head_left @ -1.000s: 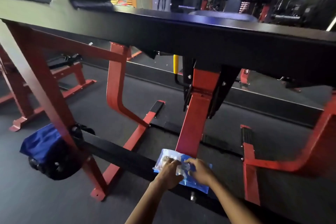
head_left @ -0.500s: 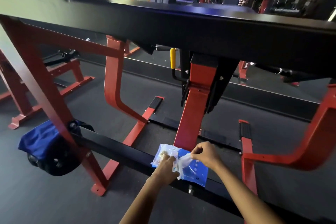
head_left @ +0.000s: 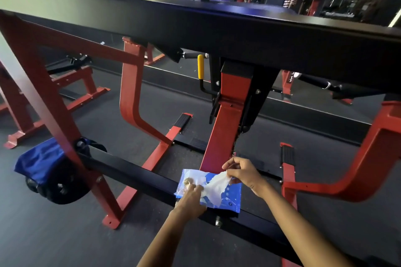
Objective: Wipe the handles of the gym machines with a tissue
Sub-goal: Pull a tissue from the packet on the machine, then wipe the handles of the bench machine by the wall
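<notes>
2 hands, tissue (head_left: 217, 184) (half out), pack (head_left: 230, 199) on beam (head_left: 134, 174)

tissue (head_left: 213, 182): plain white, the sheet you see at the pack.
tissue pack (head_left: 227, 200): blue with white patches and small pale dots, clear film at your left.
machine frame (head_left: 225, 128): red uprights and feet.
cross beam (head_left: 249, 34): black.
lever grip (head_left: 200, 67): yellow.
roller pad (head_left: 43, 165): blue cover, black ends.
floor (head_left: 54, 240): dark grey, speckled.
</notes>
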Available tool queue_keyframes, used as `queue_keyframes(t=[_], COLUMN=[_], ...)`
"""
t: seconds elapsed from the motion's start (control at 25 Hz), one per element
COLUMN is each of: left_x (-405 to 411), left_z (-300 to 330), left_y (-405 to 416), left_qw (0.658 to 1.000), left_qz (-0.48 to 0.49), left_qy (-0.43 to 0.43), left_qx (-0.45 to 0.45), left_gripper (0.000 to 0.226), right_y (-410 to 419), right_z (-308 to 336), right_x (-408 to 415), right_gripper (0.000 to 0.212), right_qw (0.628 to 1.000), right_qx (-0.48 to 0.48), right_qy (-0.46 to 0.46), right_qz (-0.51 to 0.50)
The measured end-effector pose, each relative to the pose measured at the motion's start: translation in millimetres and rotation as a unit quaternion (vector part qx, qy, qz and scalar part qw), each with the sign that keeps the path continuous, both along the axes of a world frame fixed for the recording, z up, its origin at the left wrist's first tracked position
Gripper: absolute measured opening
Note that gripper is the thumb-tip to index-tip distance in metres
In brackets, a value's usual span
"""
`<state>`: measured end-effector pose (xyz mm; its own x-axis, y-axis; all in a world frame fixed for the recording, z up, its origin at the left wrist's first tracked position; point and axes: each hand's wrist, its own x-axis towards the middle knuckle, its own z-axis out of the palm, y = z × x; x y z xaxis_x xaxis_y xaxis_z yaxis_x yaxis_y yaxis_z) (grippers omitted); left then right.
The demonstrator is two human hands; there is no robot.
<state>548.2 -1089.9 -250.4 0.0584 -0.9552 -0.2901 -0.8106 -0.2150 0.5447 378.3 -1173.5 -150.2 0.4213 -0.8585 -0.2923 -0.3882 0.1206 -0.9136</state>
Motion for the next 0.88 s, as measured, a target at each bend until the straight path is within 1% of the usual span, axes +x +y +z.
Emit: queue_keyframes(t=[0.12, 0.24, 0.32, 0.4, 0.52, 0.6, 0.68, 0.88], left_x=[0.2, -0.3, 0.9, 9.2, 41.2, 69.3, 99.9, 156.3], left_z=[-0.1, 2.3, 10.5, 28.4, 67.0, 91.4, 110.4, 147.7], left_y=[0.6, 4.3, 7.2, 9.8, 17.4, 30.3, 51.9, 131.1], left_qw=[1.0, 0.999, 0.995, 0.984, 0.963, 0.939, 0.913, 0.865], left_qz=[0.005, 0.023, 0.052, 0.11, 0.186, 0.248, 0.301, 0.398], left_qy=[0.009, 0.02, 0.032, 0.054, 0.048, 0.058, 0.047, 0.04], left_qx=[-0.003, -0.039, -0.083, -0.127, -0.188, -0.231, -0.272, -0.303], left_gripper=[0.058, 0.056, 0.052, 0.047, 0.038, 0.04, 0.041, 0.038], right_y=[-2.8, -5.5, -7.1, -7.5, -8.2, -6.8, -2.5, 23.5], right_z=[11.2, 24.6, 33.1, 40.9, 52.1, 61.0, 70.5, 87.8], right_x=[-2.1, 1.6, 8.1, 19.4, 47.2, 71.1, 98.8, 177.9], right_gripper=[0.019, 0.021, 0.022, 0.021, 0.021, 0.024, 0.025, 0.021], right_qw=[0.999, 0.995, 0.995, 0.996, 0.993, 0.989, 0.983, 0.958], right_qx=[0.011, 0.016, -0.011, -0.044, -0.07, -0.088, -0.109, -0.182], right_qy=[-0.044, -0.099, -0.094, -0.078, -0.089, -0.105, -0.115, -0.122], right_qz=[-0.007, -0.027, -0.015, 0.015, 0.035, 0.053, 0.093, 0.184])
